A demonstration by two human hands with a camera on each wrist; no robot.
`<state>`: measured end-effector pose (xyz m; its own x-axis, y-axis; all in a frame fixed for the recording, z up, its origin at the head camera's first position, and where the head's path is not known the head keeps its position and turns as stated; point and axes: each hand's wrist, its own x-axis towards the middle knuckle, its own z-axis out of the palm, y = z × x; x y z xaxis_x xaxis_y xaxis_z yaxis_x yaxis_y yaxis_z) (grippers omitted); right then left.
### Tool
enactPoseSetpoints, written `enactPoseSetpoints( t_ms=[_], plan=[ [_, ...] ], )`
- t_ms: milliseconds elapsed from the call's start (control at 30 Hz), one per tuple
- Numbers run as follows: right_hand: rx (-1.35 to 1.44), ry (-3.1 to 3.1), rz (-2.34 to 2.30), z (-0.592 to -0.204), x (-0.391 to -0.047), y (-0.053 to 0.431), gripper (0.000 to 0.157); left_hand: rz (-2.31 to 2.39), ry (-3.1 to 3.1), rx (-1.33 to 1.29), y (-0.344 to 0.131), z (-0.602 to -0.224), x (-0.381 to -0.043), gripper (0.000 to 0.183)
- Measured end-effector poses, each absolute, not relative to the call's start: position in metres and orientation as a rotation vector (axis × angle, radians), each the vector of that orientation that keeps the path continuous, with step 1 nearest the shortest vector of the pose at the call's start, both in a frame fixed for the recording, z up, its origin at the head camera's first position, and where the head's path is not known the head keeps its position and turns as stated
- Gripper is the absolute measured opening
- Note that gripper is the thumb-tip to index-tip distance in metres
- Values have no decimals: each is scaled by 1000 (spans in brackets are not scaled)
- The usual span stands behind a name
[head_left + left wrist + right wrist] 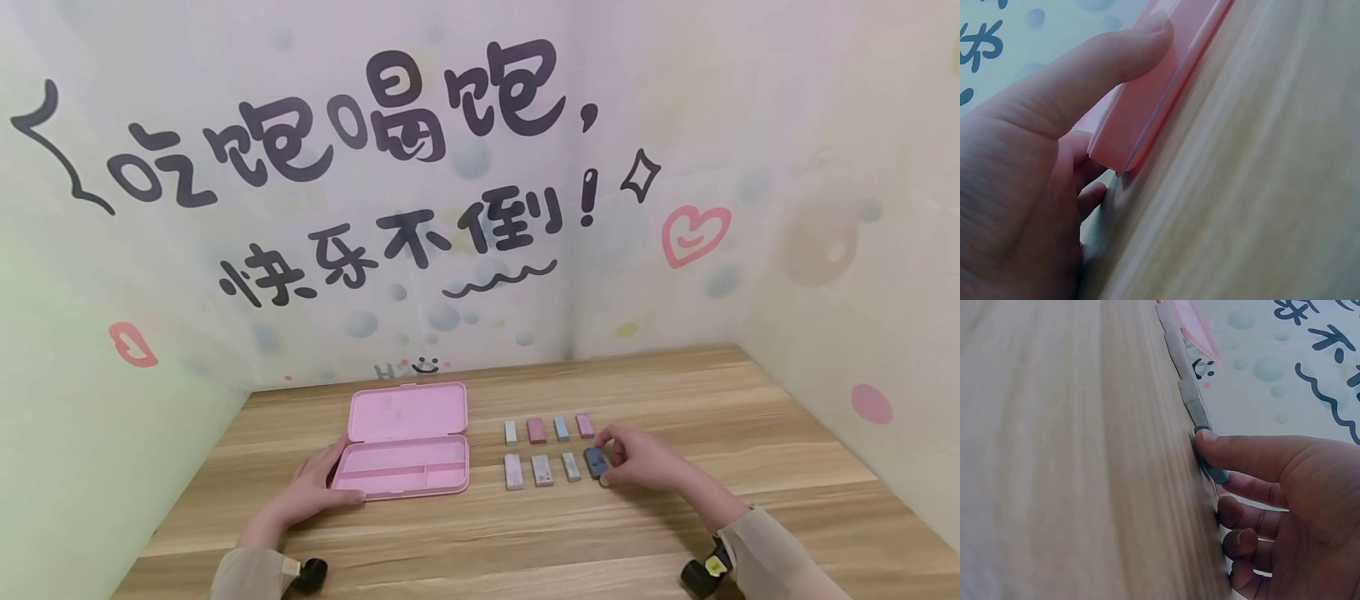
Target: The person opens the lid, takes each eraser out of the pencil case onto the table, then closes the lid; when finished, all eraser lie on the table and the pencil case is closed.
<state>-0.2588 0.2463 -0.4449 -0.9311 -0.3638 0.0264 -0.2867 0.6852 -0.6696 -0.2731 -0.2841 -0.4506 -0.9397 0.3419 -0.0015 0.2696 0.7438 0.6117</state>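
An open pink pencil case [396,498] lies at the left of the table, its lid tipped back. My left hand [303,492] holds the case's left end; in the left wrist view the thumb [1141,47] lies against the front wall and the other fingers reach round the end. With my right hand [641,460] I pinch a dark blue eraser [596,463] between thumb and index finger. It sits at the right end of the front row of erasers, and in the right wrist view the eraser [1215,470] is low at the tabletop.
Left of the dark eraser run a pale grey eraser [572,467], a whitish one [542,471] and a pale lilac one [513,472]. Behind them is a row with white [511,432], rose [536,431], light blue [561,428] and pink-purple [584,425] erasers. Printed walls border the table [480,542].
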Motion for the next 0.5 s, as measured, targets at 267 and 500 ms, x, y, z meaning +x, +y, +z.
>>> enactPoseSetpoints(
  t_ms=[267, 500],
  plan=[
    [-559, 2788, -1062, -445, -259, 247, 43, 967, 2818, 480, -284, -449, -273, 109],
    [-567, 2798, -1045, -446, -259, 247, 44, 963, 2835, 494, -284, -451, -273, 109]
  ],
)
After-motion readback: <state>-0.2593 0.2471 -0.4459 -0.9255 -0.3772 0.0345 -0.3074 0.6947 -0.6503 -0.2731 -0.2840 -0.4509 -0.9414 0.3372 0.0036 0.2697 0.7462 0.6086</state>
